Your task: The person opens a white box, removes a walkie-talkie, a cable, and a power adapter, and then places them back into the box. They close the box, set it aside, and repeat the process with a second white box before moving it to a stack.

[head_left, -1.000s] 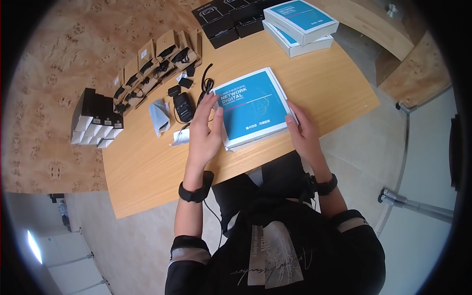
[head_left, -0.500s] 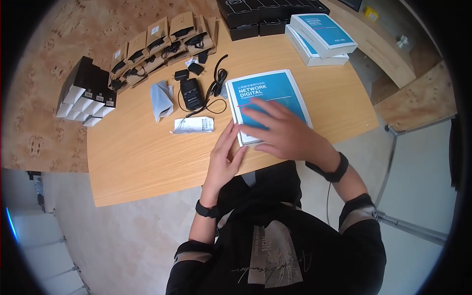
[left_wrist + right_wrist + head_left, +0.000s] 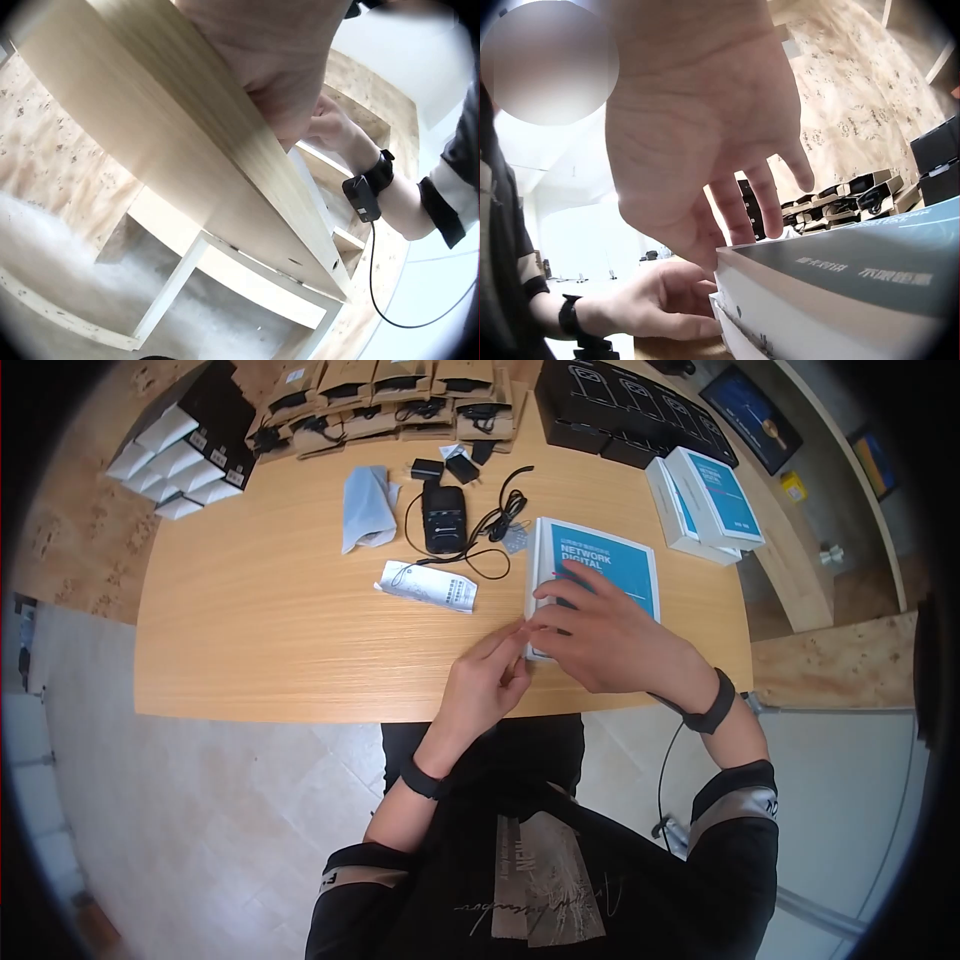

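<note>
A white box with a blue "NETWORK DIGITAL" lid (image 3: 605, 550) lies near the table's front edge, right of centre. At its near-left corner my left hand (image 3: 480, 685) grips the side, thumb below the fingers. In the right wrist view the left hand (image 3: 667, 300) is low beside the white side wall. My right hand (image 3: 610, 645) reaches over the lid from the right, its fingers spread and bent down, tips at the left edge close to the left fingers. The left wrist view shows mostly the table edge (image 3: 202, 112), the box being hidden there.
Left of the box lie a black handheld radio (image 3: 444, 518), a coiled cable (image 3: 500, 520), a white printed packet (image 3: 428, 586) and a grey-blue pouch (image 3: 369, 510). Two similar boxes (image 3: 715, 505) are stacked at the right. Brown cartons (image 3: 400, 400) and black boxes (image 3: 630, 405) line the back.
My right hand has gone from the box's right side across the lid to its left edge. The left hand has slid down to the near-left corner. The head view has turned.
</note>
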`<move>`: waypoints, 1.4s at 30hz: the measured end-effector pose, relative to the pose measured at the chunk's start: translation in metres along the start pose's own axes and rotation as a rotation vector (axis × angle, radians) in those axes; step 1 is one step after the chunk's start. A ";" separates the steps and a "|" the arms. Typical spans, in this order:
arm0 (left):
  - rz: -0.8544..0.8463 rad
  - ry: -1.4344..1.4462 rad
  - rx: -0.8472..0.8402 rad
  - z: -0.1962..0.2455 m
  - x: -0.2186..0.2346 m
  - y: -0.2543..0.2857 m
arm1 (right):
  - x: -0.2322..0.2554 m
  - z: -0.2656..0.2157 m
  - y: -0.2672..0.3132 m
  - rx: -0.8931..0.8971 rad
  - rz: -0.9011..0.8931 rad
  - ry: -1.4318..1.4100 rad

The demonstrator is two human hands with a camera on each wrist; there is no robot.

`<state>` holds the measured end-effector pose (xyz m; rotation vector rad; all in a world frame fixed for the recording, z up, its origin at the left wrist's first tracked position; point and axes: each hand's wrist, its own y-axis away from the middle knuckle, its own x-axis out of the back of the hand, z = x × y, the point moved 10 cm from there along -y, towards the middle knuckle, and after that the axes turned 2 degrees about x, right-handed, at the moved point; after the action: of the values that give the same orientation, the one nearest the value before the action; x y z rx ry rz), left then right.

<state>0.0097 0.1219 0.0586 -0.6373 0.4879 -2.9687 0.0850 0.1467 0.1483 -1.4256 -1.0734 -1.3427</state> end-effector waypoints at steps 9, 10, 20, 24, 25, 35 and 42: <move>0.143 0.024 -0.086 -0.001 0.008 0.003 | 0.011 0.007 0.000 -0.055 -0.020 -0.114; 0.163 0.039 -0.068 -0.003 0.009 0.003 | 0.008 0.006 0.001 -0.039 -0.046 -0.115; 0.149 0.037 -0.056 -0.005 0.009 0.003 | 0.015 0.008 -0.006 -0.108 -0.024 -0.118; 0.149 0.019 -0.052 -0.005 0.008 0.003 | 0.027 0.011 -0.009 -0.116 -0.070 -0.112; 0.142 0.021 -0.054 -0.005 0.007 0.003 | 0.031 0.014 -0.010 -0.123 -0.069 -0.112; 0.130 0.009 -0.073 -0.003 0.008 0.001 | 0.067 0.053 -0.014 -0.147 -0.003 -0.457; 0.063 0.033 -0.056 -0.003 0.006 -0.001 | 0.073 0.071 -0.003 -0.198 0.060 -0.516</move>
<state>0.0034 0.1225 0.0588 -0.5672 0.5843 -2.9201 0.1024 0.2174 0.2194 -2.0062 -1.2310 -1.0839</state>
